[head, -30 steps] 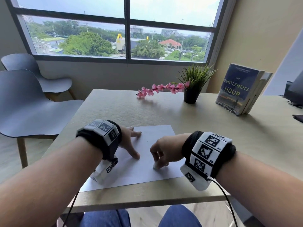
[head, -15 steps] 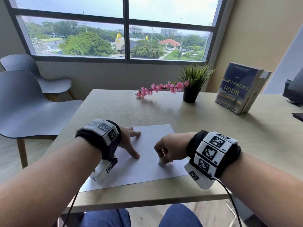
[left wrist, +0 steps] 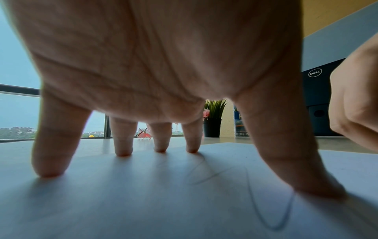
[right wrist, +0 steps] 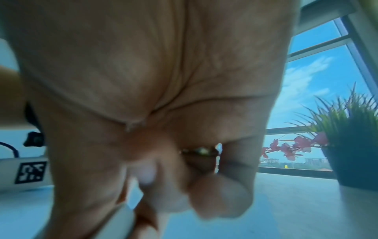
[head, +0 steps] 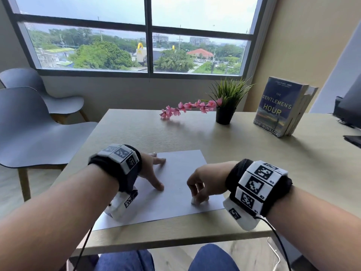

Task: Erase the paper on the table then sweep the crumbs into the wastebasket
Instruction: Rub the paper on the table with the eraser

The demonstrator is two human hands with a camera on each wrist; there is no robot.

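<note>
Paper (head: 175,184) lies flat on the desk (head: 254,153), near the front edge, right in front of me. Faint pencil lines (left wrist: 272,210) show on it in the left wrist view, running under and just beside the thumb, so erasing isn't done, I'd say.

My right hand (head: 203,182) has its fingers curled down, pinching a small white eraser (head: 195,200) with its tip on the sheet near the front right corner. Right wrist view is blurred; I make out bunched fingers and a white block low in the frame, nothing finer. Grip looks tight and low, I guess so the pressure goes straight into the rubbing end.

My left hand (head: 152,173) grasps nothing: fingers spread and straight, all five fingertips (left wrist: 122,152) planted on the sheet's left part. That's a brace, as I read it, keeping the paper from sliding or buckling under the strokes. The two hands are near each other, not touching.

No crumbs that I can make out at this resolution. Wastebasket isn't in any view, so the sweep step will need locating it first.

Further back on the desk: a potted plant (head: 226,106) with a pink flower sprig (head: 187,108) leaning out to the left, a book (head: 279,108) propped upright to its right, and dark monitor gear (head: 349,108) at the right edge. Two grey chairs (head: 35,122) stand left of the desk under the window (head: 148,36). All well clear of the work area.
</note>
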